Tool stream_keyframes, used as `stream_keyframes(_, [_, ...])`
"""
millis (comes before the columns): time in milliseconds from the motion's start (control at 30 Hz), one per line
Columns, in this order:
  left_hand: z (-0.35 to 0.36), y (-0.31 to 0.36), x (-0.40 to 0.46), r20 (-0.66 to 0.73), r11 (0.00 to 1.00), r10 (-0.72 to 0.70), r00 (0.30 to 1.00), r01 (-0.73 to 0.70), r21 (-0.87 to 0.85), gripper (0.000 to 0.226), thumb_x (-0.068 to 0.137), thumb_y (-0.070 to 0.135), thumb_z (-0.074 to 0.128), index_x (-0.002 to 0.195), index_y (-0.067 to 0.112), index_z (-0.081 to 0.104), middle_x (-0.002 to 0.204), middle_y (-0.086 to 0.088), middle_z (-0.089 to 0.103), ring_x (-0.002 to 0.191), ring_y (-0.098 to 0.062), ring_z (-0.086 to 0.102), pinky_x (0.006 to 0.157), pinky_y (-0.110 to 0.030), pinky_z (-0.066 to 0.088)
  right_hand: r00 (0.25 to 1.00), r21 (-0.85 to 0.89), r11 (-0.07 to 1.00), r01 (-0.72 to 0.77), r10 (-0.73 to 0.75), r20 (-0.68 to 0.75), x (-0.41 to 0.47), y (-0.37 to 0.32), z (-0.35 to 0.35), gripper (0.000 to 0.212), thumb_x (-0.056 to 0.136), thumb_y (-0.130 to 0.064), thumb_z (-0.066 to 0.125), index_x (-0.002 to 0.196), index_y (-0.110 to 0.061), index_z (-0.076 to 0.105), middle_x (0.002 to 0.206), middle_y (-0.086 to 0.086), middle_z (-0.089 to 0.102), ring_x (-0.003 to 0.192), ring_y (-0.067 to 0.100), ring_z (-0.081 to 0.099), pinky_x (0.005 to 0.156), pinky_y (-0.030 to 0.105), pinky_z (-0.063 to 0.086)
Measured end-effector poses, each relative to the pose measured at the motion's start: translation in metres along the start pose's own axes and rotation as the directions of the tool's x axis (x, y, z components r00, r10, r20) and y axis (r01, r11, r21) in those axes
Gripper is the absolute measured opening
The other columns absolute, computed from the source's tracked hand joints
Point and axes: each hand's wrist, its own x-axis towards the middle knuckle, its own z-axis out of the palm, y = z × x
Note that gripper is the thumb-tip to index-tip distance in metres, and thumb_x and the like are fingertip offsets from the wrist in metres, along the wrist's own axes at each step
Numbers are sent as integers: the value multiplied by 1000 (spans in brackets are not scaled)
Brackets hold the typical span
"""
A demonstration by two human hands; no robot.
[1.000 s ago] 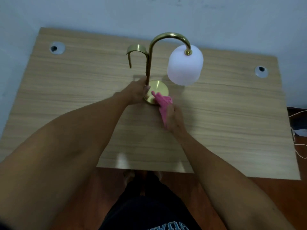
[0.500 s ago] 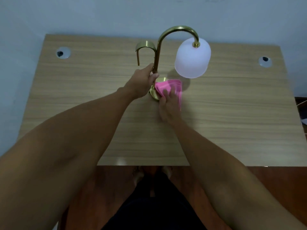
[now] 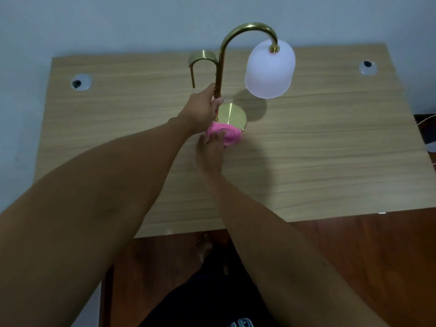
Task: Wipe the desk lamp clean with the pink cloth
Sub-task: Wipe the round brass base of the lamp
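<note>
The lamp (image 3: 220,74) stands upright near the middle of the desk (image 3: 330,149), toward the back edge, its brass stem arching over to a white shade (image 3: 270,69) that hangs to the right of the round base (image 3: 232,114). A second, shorter brass hook (image 3: 203,59) curls off to the left of the stem. My left hand (image 3: 201,109) is wrapped around the stem low down, just above the base. My right hand (image 3: 210,152) clutches the cloth (image 3: 226,134) (bunched into a pink wad) and presses it against the base's near rim. Two cable holes (image 3: 81,82) sit at the desk's far corners.
</note>
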Motion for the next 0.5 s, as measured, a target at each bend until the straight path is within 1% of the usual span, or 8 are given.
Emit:
stream_keyframes(67, [-3,0,2,30,1000,-1,1000,0,14,18,105,26,47,113,12,55,95,-12,70,83,-29,71,80,-48,58,998,177,984,10,-21,63,-16,-3,-14,46,108,-38,32,128,-4,54,116,32,62,81,31,74,68,48,62])
stream_keyframes(100, [-4,-1,2,45,1000,-6,999,5,12,17,105,27,47,113,14,55,97,-10,70,86,-28,70,81,-46,58,993,283,959,-30,-4,118,-21,-4,-23,39,109,-36,38,116,-5,60,97,27,64,60,22,69,54,36,57])
stream_keyframes(133, [-5,-1,3,60,1000,-13,998,12,11,18,105,27,47,114,14,55,99,-7,69,89,-26,70,83,-44,58,987,364,929,-70,11,162,-24,-7,-32,37,109,-34,43,102,-5,64,83,22,62,54,19,62,52,32,52])
stream_keyframes(200, [-7,-1,5,83,1000,-21,996,19,17,20,105,28,47,117,14,55,101,-2,65,95,-25,68,85,-39,54,986,463,880,-102,27,167,-24,-3,-54,30,102,-26,50,85,-9,67,79,13,65,68,21,64,66,33,53])
stream_keyframes(267, [-8,-2,7,91,999,-27,995,25,27,20,105,28,48,117,14,56,102,-2,64,96,-25,66,83,-36,51,984,629,758,-173,110,137,-26,-3,-78,24,95,-20,54,88,-8,74,90,12,73,87,25,72,74,33,61])
stream_keyframes(333, [-9,-2,7,89,999,-33,995,30,36,22,105,27,48,117,12,57,103,-6,66,95,-27,66,84,-38,52,979,737,663,-130,203,-11,-18,1,-99,29,90,-19,53,88,-4,78,87,11,78,90,28,76,77,37,65])
stream_keyframes(433, [-8,-4,8,93,999,-38,995,36,24,22,104,28,49,116,12,58,105,-10,68,96,-31,67,89,-45,55,922,542,837,79,145,-358,4,8,-113,43,91,-25,40,85,-8,80,84,5,77,89,25,73,80,45,63])
stream_keyframes(500, [-9,-4,8,98,999,-48,994,47,13,21,104,28,49,115,13,58,104,-9,67,96,-30,67,90,-45,55,920,263,950,171,-59,-387,16,11,-109,48,94,-27,34,87,-17,81,91,2,76,91,21,67,84,41,56])
